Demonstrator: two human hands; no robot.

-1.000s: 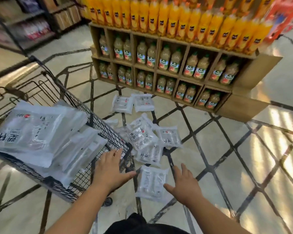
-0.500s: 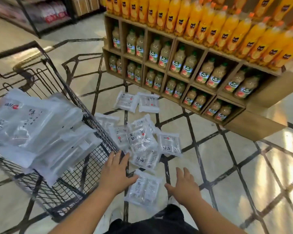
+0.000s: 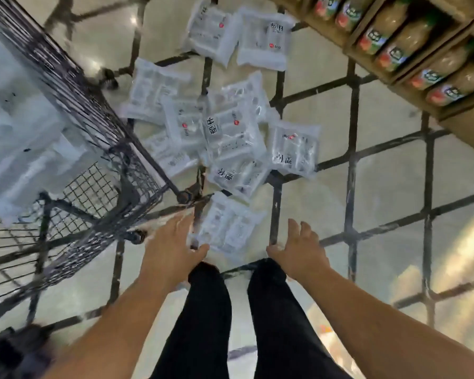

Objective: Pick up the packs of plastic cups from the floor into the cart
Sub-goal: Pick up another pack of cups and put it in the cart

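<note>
The packs (image 3: 230, 132) lie scattered on the floor (image 3: 315, 77) just beside the cart (image 3: 99, 110), some overlapping in a loose heap. Each is a flat, pillow-like rectangle of clear, crinkly film with sealed edges. Pale rows of cups show through as soft ridges. The film carries black lettering and a small red dot (the print is too blurred to read). A far pair (image 3: 238, 34) lies side by side, apart from the heap and nearer the shelf (image 3: 465, 132).

The near pack (image 3: 230, 228) sits alone between the two hands, just ahead of the person's black trousers (image 3: 208, 310). The left hand (image 3: 170, 242) reaches along its left edge with fingers straight and spread, gripping nothing. Its thumb is at the pack's lower corner, though I cannot tell whether it touches. The right hand (image 3: 301, 250) hangs a little to the right of the pack, clear of it, with fingers loosely fanned and holding nothing.

The cart is dark wire mesh, a fine grid on thicker rods, its corner almost over the near pack. Inside it a stack (image 3: 19, 127) of the same glossy white packs lies against the mesh wall, smeared by blur. One small wheel (image 3: 108, 79) shows beyond the basket.

The floor is polished pale stone, shiny with glare, crossed by dark inlaid lines forming diamonds. The shelf is plain brown board divided into cubbies, and bottles (image 3: 411, 36) with red-and-green labels lie in them.
</note>
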